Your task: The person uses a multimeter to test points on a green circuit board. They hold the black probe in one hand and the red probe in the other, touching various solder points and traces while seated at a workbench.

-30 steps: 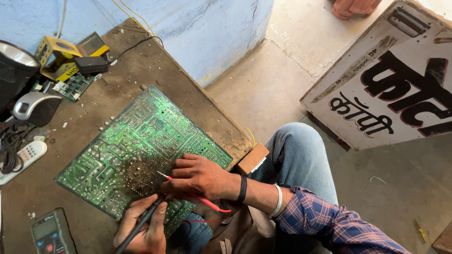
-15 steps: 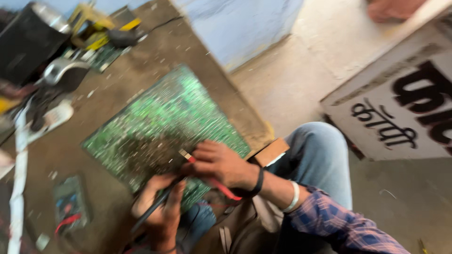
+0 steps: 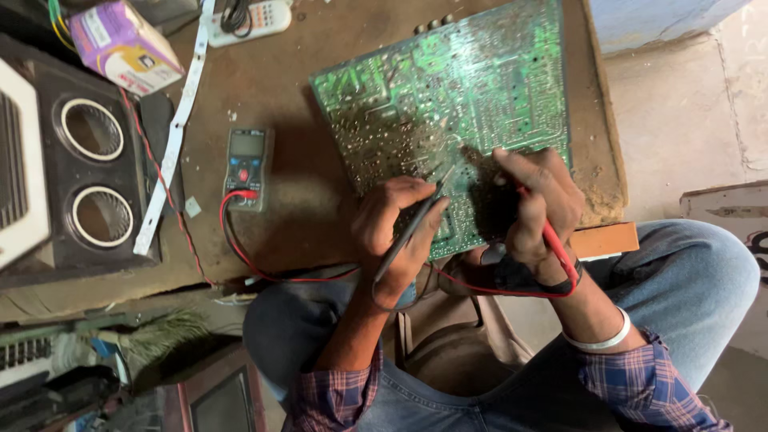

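A large green circuit board lies solder side up on a brown worktable. My left hand grips a black test probe whose tip touches the board's near part. My right hand grips a red test probe, its tip pressed on the board near the black one. Red and black leads run from the probes to a small dark multimeter lying left of the board.
A black speaker box with two round openings stands at the left. A purple and white carton, a white strip and a white remote lie at the back left. My jeans-clad knees are below the table edge.
The view has swung left and moved closer, so the speaker box and multimeter now show. Both hands stay on the board with their probes.
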